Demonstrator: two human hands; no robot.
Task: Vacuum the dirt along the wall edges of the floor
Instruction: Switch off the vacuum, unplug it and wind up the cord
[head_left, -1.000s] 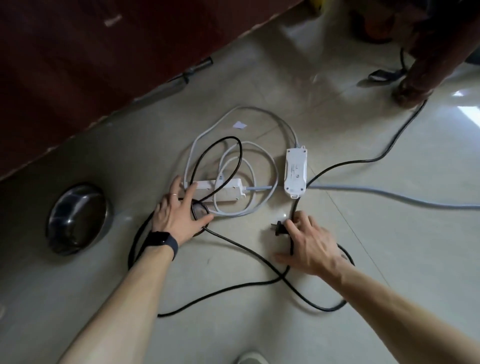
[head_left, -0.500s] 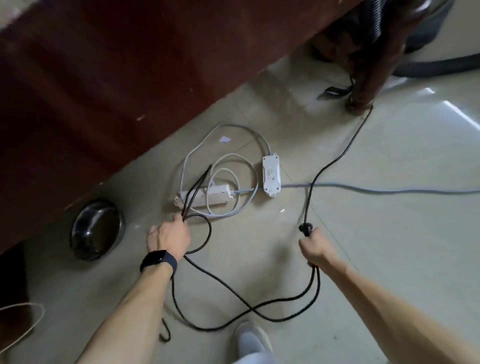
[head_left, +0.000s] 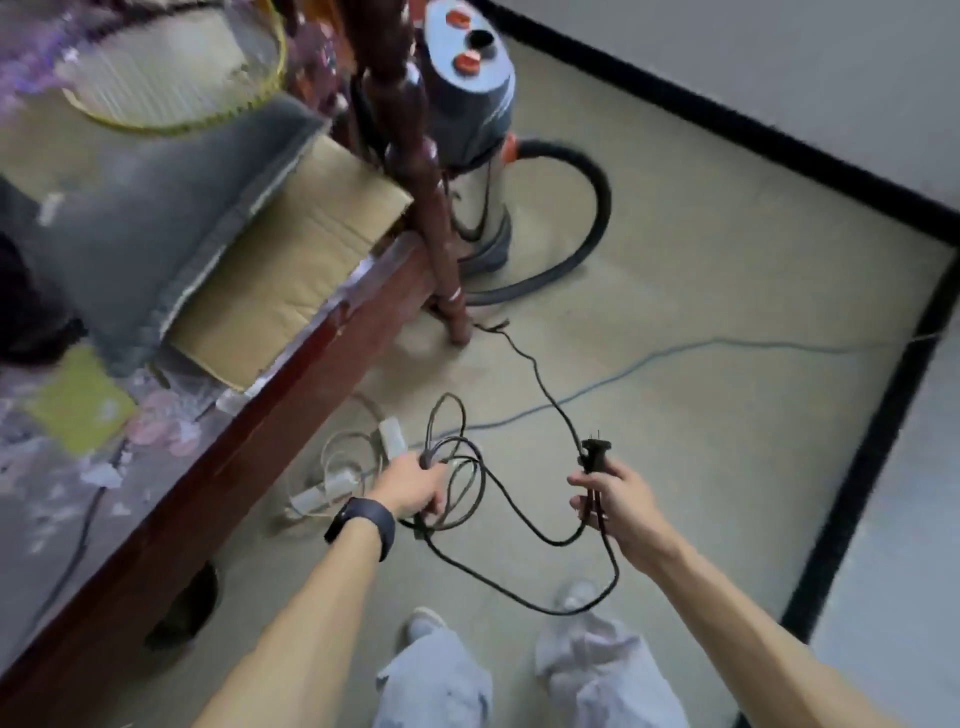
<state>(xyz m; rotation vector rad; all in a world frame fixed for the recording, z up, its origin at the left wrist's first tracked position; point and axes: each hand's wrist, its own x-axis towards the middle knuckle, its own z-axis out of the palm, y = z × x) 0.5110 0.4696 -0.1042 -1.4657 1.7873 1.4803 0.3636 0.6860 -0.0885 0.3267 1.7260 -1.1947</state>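
Cord gathered in both hands, vacuum up ahead

The pale floor (head_left: 727, 312) spreads out under and beyond both my hands. The grey wall (head_left: 779, 62), with its black skirting (head_left: 727, 122), runs far ahead and down past my right side. To the left of my left hand stands the dark red wooden frame (head_left: 291, 415). Its turned post (head_left: 415, 171) rises well ahead of that hand.

On the frame, far to the left and ahead, lie a grey cushion (head_left: 171, 208), a flattened sheet of cardboard (head_left: 291, 260) and a yellow-rimmed racket (head_left: 171, 78).

The vacuum cleaner (head_left: 472, 104) stands well ahead of my hands, just behind the post, with orange knobs on its top. Its black hose (head_left: 597, 208) curls out to the right of it and back along the floor toward the foot of the post.

The black cord (head_left: 540, 384) runs from near the foot of the post down to my right hand, sags in a long loop between my hands and coils at my left hand.

My hands are apart. My left hand (head_left: 415, 486) is closed around several loops of the cord. My right hand (head_left: 618, 501) grips the cord just under the plug (head_left: 596, 453), which stands above my fingers with its prongs pointing away from me.

A thin grey cable (head_left: 649, 364) crosses the floor ahead of both hands toward the right skirting. Just left of my left hand a white power strip (head_left: 324, 491) lies on the floor among pale wire loops, and a second white strip (head_left: 392, 436) lies just ahead of that hand.

A dark watch (head_left: 363, 522) sits on my left wrist
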